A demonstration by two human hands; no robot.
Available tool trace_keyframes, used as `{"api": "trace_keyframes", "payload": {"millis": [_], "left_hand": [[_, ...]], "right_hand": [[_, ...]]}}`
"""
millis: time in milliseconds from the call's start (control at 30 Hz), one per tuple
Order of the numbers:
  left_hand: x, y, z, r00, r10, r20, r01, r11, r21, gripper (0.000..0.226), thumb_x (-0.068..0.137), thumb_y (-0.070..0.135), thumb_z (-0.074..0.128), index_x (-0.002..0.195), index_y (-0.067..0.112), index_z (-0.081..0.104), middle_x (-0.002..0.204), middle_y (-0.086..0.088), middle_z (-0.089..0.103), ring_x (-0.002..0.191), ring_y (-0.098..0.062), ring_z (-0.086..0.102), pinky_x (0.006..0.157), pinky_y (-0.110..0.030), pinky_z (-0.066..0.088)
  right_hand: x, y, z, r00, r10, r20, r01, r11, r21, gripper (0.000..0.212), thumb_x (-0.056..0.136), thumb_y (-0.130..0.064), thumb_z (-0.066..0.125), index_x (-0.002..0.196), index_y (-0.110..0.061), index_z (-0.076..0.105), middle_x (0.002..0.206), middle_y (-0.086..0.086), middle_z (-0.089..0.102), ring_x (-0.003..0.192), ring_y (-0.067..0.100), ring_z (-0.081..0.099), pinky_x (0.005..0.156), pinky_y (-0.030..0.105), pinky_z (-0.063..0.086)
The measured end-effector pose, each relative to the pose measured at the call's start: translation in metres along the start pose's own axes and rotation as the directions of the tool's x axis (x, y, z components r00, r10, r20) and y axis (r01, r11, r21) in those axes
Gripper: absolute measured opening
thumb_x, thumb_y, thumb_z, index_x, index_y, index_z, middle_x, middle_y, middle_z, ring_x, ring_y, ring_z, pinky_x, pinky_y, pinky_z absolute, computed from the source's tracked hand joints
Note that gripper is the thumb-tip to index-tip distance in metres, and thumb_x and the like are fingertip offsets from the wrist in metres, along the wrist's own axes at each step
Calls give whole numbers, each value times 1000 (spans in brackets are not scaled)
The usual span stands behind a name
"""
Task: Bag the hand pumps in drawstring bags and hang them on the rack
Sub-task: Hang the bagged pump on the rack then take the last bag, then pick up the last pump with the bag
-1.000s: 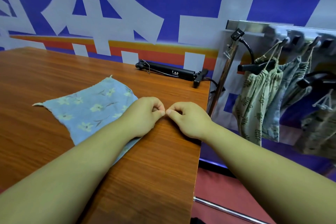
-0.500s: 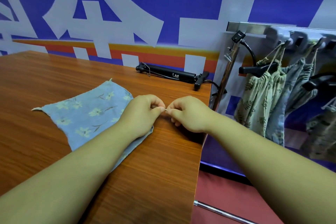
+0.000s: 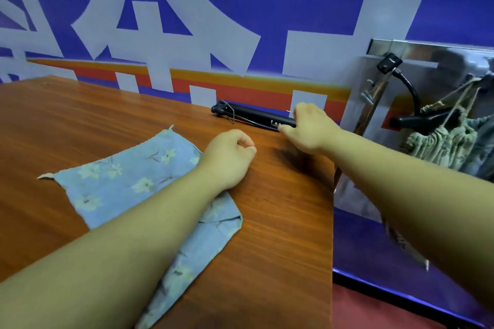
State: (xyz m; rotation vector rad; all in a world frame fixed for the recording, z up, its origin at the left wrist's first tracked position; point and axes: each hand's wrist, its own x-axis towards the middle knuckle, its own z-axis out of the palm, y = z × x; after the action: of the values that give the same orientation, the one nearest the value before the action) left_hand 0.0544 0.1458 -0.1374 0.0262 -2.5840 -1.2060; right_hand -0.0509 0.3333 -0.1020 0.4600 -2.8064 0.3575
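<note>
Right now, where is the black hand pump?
Head view: the hand pump lies at the table's far edge, beyond the blue bag; the right hand covers its right end.

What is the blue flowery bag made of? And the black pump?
Blue bag: looks like thin woven cloth, matte; it lies limp and folded.
Black pump: probably plastic or painted metal, smooth with a faint sheen; hard to tell which.
</note>
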Motion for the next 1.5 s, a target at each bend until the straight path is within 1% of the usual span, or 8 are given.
{"api": "trace_keyframes", "payload": {"millis": [133,267,567,833,1067,1267,1400,1500], "left_hand": [[10,-22,3,1000,5,10,-4,1000,-11,7,96,29,62,97,26,68,75,9,59,70,-13,57,63,-28,41],[13,-28,0,1000,19,7,-19,999,-27,5,95,27,63,94,27,68,78,7,64,72,-11,60,63,-26,42],[-2,-1,-10,996,57,69,-65,992,106,3,95,27,64,95,24,66,84,4,65,75,-14,60,66,-29,47],[-18,13,-21,985,-6,173,-46,955,294,8,93,32,66,92,24,64,88,7,66,86,-16,63,79,-33,52],[-29,18,-6,984,-51,171,7,970,245,30,94,44,64,115,23,59,102,0,64,98,-23,61,81,-34,48],[-44,32,-4,985,-28,168,-10,975,223,24,93,40,67,111,25,61,94,5,63,91,-19,63,82,-36,53],[-70,36,-33,977,-84,197,9,936,353,24,91,40,69,103,21,63,97,4,63,95,-19,62,84,-33,49],[-95,39,-59,925,-239,294,28,817,577,40,90,52,65,103,14,65,99,-2,68,97,-22,64,85,-34,49]], "right_hand": [[28,9,13,979,38,201,-19,995,-94,43,94,-50,57,108,-13,41,101,7,51,87,30,54,72,38,41],[34,7,20,970,64,235,0,965,-263,39,90,-44,62,108,-17,40,97,6,55,89,32,55,76,39,43],[-1,5,-3,922,117,370,-38,976,-215,32,80,-30,72,103,-16,54,93,5,60,78,23,59,65,31,47],[-37,28,-24,955,-61,291,109,982,-154,37,82,-20,66,98,-18,33,83,3,51,70,20,52,59,36,42],[-52,31,-37,983,-95,155,90,995,44,39,84,-23,69,100,-18,34,85,8,56,71,25,58,55,36,42],[-87,12,-64,987,-28,156,-43,901,432,46,80,-21,77,96,-22,35,86,9,70,56,18,59,49,30,44],[-119,-8,-66,981,-54,188,-41,884,466,47,75,-17,78,89,-24,34,84,10,68,57,17,56,50,31,45],[-138,-23,-66,982,-48,184,-41,892,451,45,74,-17,77,88,-20,34,81,11,64,57,20,55,49,31,44]]}}
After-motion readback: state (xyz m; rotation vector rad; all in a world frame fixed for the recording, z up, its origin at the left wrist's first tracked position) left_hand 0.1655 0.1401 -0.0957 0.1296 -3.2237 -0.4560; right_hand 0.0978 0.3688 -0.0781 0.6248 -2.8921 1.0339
